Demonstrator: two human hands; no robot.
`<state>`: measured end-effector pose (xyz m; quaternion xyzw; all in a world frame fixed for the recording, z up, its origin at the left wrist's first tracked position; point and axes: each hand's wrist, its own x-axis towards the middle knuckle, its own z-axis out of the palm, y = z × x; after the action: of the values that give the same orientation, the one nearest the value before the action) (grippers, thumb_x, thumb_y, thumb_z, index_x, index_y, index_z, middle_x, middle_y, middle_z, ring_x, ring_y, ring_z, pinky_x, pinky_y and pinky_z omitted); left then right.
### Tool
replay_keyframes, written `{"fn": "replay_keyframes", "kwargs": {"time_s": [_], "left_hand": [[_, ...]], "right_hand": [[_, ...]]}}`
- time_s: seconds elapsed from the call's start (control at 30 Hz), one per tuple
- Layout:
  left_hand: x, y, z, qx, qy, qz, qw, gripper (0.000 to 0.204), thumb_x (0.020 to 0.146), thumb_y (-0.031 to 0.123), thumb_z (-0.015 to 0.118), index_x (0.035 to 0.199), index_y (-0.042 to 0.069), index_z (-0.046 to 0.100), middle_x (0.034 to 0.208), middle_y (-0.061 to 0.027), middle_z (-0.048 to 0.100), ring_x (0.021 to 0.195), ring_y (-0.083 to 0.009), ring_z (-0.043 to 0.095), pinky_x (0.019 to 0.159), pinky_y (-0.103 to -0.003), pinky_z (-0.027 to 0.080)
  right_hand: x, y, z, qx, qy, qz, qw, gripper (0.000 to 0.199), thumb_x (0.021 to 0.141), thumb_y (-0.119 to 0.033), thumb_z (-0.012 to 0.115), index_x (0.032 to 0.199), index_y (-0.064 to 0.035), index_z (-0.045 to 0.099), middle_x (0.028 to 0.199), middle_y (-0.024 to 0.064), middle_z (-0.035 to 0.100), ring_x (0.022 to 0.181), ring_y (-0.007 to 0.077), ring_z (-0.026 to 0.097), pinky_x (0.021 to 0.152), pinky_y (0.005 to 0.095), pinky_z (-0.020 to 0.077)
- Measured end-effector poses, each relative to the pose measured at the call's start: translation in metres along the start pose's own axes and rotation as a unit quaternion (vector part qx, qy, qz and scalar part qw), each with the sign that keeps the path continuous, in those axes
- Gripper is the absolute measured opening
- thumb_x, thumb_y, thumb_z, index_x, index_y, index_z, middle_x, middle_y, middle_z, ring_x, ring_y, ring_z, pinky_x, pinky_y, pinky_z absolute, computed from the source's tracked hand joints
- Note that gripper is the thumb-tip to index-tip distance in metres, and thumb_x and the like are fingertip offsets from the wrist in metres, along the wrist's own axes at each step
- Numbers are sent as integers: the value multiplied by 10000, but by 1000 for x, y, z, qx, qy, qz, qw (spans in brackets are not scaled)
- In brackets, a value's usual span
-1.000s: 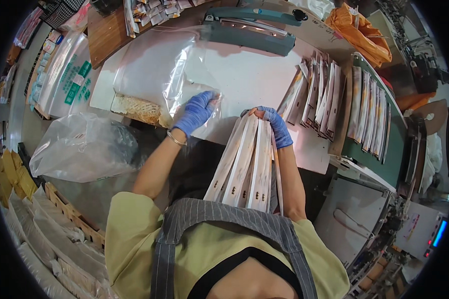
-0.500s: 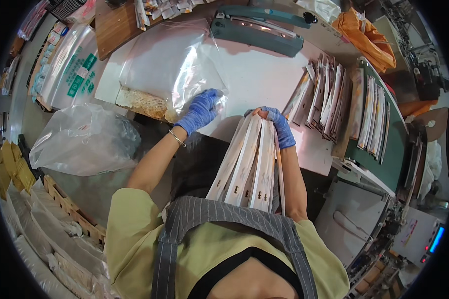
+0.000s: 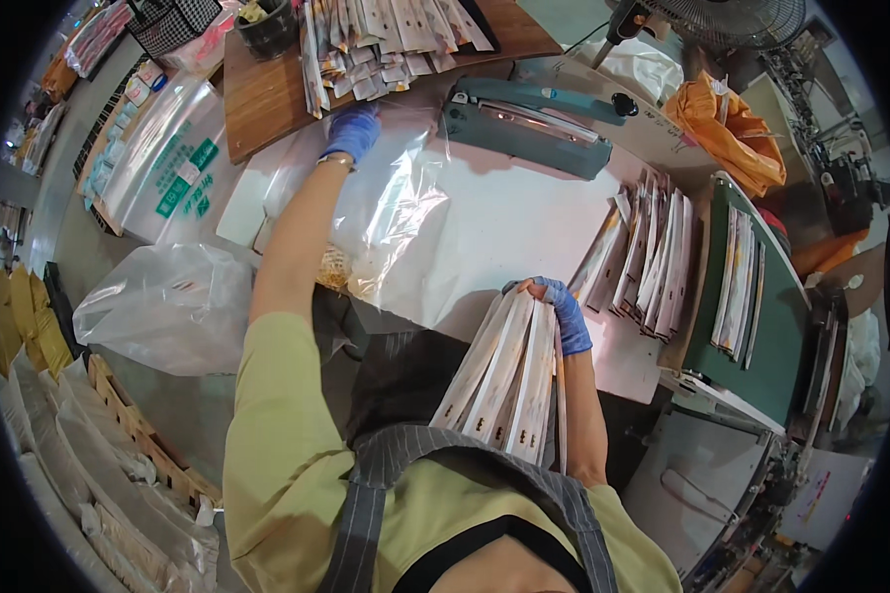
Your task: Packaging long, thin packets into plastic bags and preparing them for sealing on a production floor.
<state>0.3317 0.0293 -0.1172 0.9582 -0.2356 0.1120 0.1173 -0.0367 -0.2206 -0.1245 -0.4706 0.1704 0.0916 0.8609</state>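
Observation:
My right hand [image 3: 562, 314], in a blue fingerless glove, is closed round the top ends of several long, narrow white packets [image 3: 499, 371]. They fan out downward against my striped apron. My left hand [image 3: 351, 133], gloved in blue too, reaches far out over a stack of clear plastic bags [image 3: 396, 227], just at the near edge of a wooden board [image 3: 252, 109]. How its fingers are set is not clear from here. Close beyond it, a heap of similar packets [image 3: 386, 40] lies on the board.
A green bag sealer [image 3: 534, 124] stands at the back of the white table [image 3: 509, 222]. More packets [image 3: 648, 242] stand in a row to the right, beside a green tray [image 3: 771, 346]. A large clear bag [image 3: 173, 311] bulges at the left. A fan [image 3: 727, 15] is at the far right.
My left hand has left the near end of the plastic bags and moved away to their far end by the board. My right hand still holds the packets. The view has tilted up somewhat.

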Motion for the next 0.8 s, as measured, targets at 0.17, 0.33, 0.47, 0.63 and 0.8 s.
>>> {"fn": "replay_keyframes", "kwargs": {"time_s": [0.17, 0.33, 0.47, 0.63, 0.8], "left_hand": [[-50, 36, -28, -220, -96, -32, 970, 240, 720, 181, 632, 922, 59, 588, 824, -151, 619, 711, -258, 592, 645, -331, 481], [-95, 82, -74, -369, -344, -116, 855, 203, 744, 199, 668, 834, 19, 641, 679, -52, 616, 601, -91, 557, 591, -238, 465], [-105, 105, -103, -354, -364, -50, 860, 195, 712, 200, 712, 680, 23, 636, 574, -25, 576, 535, -70, 525, 513, -217, 427], [-108, 117, -110, -372, -356, -36, 856, 240, 640, 208, 770, 612, 30, 612, 527, 0, 535, 503, -53, 482, 488, -218, 390], [-111, 132, -101, -345, -320, 13, 882, 319, 575, 222, 812, 580, 36, 553, 517, 24, 485, 500, -42, 429, 482, -217, 365]], "right_hand": [[14, 1, 12, 9, -30, 13, 999, 232, 709, -180, 570, 809, 25, 617, 758, 79, 612, 687, 148, 578, 678, 260, 469], [33, -9, 41, -8, -113, 29, 993, 201, 715, -150, 575, 810, 19, 630, 763, 75, 618, 692, 131, 572, 695, 238, 461], [37, -11, 54, -1, -144, 7, 990, 217, 716, -154, 575, 823, 27, 631, 765, 79, 620, 706, 132, 572, 715, 244, 458], [34, -13, 54, -3, -139, 21, 990, 223, 716, -158, 579, 826, 29, 631, 775, 79, 624, 711, 137, 573, 722, 248, 457], [31, -17, 48, 16, -152, 34, 988, 231, 729, -163, 600, 860, 24, 635, 805, 74, 630, 740, 140, 580, 729, 249, 456]]}}
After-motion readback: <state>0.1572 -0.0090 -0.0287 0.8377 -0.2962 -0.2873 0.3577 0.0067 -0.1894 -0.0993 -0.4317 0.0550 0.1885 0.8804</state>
